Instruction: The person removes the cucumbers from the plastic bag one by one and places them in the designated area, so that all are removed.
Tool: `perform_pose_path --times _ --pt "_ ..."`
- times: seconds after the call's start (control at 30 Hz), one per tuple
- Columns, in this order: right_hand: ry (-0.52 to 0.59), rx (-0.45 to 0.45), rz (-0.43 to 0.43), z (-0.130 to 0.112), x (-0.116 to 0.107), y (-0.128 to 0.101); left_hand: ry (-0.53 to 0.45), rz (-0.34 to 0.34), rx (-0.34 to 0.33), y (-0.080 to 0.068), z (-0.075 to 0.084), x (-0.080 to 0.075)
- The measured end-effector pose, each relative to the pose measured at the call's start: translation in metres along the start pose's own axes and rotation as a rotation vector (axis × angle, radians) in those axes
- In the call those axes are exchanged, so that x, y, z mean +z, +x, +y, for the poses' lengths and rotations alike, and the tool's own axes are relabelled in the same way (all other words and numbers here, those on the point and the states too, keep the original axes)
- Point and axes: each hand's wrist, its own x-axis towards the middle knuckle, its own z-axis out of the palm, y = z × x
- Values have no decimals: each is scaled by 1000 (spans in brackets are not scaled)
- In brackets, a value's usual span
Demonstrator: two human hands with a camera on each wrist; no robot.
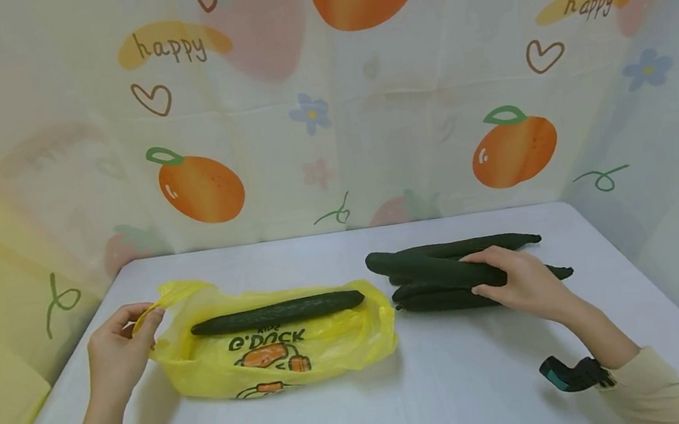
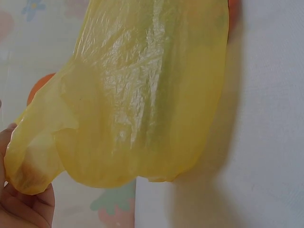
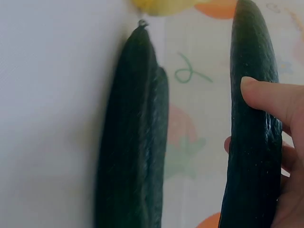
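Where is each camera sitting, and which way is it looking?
Head: up on the person's head, looking forward and down at the table, both hands and forearms showing.
Left wrist: on the left wrist, facing the yellow plastic bag; the left hand pinches it.
Right wrist: on the right wrist, facing along the cucumbers; the right hand holds one cucumber.
Shared: head and left wrist both show the bag; head and right wrist both show the cucumbers.

White table (image 1: pixel 367 411), fruit-print curtain (image 1: pixel 323 98), perhaps thin fabric
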Motion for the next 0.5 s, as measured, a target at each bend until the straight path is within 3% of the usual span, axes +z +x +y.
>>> perform_pose_path --times 0.17,0.5 --pt "-16 -3 -51 10 0 -12 8 5 4 1 -3 0" --pt "-50 -66 -69 28 7 -32 4 9 -2 1 -2 0"
